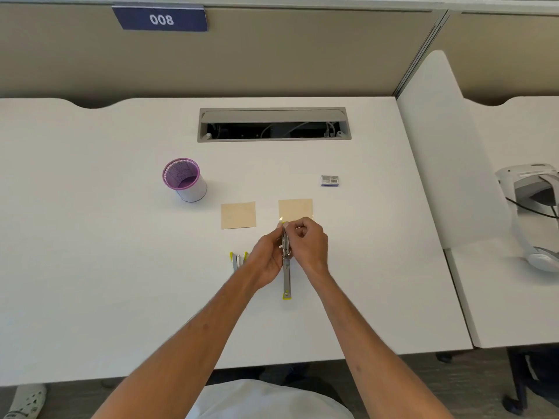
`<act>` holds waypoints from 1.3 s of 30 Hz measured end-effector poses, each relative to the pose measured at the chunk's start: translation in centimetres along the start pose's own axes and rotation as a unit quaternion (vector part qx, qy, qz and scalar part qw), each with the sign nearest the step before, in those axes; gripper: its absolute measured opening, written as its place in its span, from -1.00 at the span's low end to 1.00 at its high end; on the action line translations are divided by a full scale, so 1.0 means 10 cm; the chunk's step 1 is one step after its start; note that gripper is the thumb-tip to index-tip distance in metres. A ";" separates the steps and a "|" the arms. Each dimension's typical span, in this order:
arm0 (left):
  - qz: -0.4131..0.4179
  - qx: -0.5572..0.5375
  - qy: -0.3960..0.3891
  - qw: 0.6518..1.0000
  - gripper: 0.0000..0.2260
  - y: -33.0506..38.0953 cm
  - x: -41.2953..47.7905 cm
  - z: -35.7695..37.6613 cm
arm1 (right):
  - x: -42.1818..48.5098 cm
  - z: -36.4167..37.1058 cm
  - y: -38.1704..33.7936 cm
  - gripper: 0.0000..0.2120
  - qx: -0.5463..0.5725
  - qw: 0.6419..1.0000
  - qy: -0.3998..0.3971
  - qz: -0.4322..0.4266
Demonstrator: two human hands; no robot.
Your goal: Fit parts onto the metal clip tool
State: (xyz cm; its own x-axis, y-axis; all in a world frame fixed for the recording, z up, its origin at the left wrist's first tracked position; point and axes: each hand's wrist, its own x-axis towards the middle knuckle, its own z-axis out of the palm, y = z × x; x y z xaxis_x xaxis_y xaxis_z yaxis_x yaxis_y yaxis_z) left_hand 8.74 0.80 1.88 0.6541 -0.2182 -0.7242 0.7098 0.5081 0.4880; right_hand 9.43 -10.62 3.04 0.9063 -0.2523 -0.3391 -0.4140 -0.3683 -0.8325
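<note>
An opened metal stapler [286,279] with yellow ends lies lengthwise on the white desk [121,267]. My left hand [267,258] grips its upper part from the left. My right hand [308,244] pinches at the stapler's far end from the right, fingers curled. Whether a strip of staples sits between the fingertips is too small to tell. Just beyond my hands lies a tan paper square [295,209]; a second tan square [238,215] lies to its left. Another yellow-tipped stapler [237,260] lies left of my left hand, partly hidden by it.
A purple mesh pen cup [184,179] stands at the left. A small staple box [329,180] sits at the right. An open cable tray [273,125] is set into the desk's far side. A white headset [535,207] rests on the neighbouring desk.
</note>
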 end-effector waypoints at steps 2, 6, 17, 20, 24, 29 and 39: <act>-0.001 0.001 -0.001 1.000 -0.60 -0.01 0.00 0.00 | -0.01 0.01 0.00 -0.84 -0.001 1.000 0.004 -0.001; -0.002 0.001 -0.003 1.000 -0.61 -0.01 0.01 -0.01 | -0.02 0.01 0.02 -0.88 0.020 1.000 -0.016 -0.006; -0.010 0.030 -0.023 0.999 -0.51 0.07 0.05 -0.05 | -0.05 -0.05 0.14 -0.82 0.096 0.991 -0.082 0.034; -0.028 0.065 -0.020 0.997 -0.46 0.05 0.01 -0.09 | -0.06 -0.04 0.17 -0.82 0.117 0.988 -0.087 0.044; -0.064 0.146 -0.032 0.987 -0.46 0.00 -0.11 -0.18 | -0.05 -0.05 0.20 -0.81 0.148 0.983 -0.079 0.070; -0.035 0.169 -0.025 0.985 -0.60 -0.06 -0.16 -0.24 | -0.02 -0.07 0.22 -0.85 0.195 0.974 -0.077 0.084; 0.166 0.423 0.042 0.890 -0.64 -0.18 -0.17 -0.11 | -0.28 0.05 0.14 -0.67 0.475 0.821 -0.023 0.315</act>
State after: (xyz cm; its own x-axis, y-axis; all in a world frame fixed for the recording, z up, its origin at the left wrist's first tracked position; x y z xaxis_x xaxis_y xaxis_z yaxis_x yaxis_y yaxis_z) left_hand 6.07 1.22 1.69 0.8675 -0.0919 -0.4889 0.4479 -0.2835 0.8480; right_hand 6.33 -9.98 2.65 0.5495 -0.0821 -0.8315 -0.5686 0.6924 -0.4442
